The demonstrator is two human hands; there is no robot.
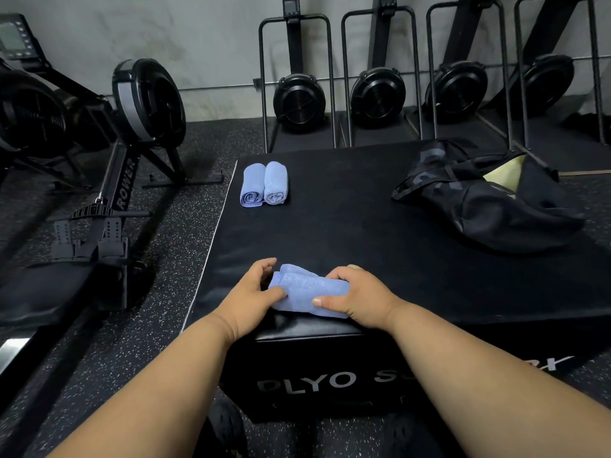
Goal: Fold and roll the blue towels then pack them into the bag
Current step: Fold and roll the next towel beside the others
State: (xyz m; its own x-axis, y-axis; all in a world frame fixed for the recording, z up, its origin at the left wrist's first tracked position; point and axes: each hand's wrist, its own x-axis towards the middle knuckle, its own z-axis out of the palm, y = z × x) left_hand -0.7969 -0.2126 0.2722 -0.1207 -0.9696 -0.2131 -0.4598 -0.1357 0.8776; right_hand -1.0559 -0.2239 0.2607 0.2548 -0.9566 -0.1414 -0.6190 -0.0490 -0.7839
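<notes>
Left hand [256,289]: gripping the towel [309,290] end, keeping the roll tight.
Right hand [352,297]: holding it too.
Rolls [264,183]: waiting near the bag [479,196].

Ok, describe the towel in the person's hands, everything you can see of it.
The blue towel is light blue, soft, looks like microfibre, rolled or folded into a thick bundle with a hemmed edge showing at its left end. It lies crosswise near the front edge of the black plyo box. The left hand grips its left end; the right hand curls over its right part.
</notes>
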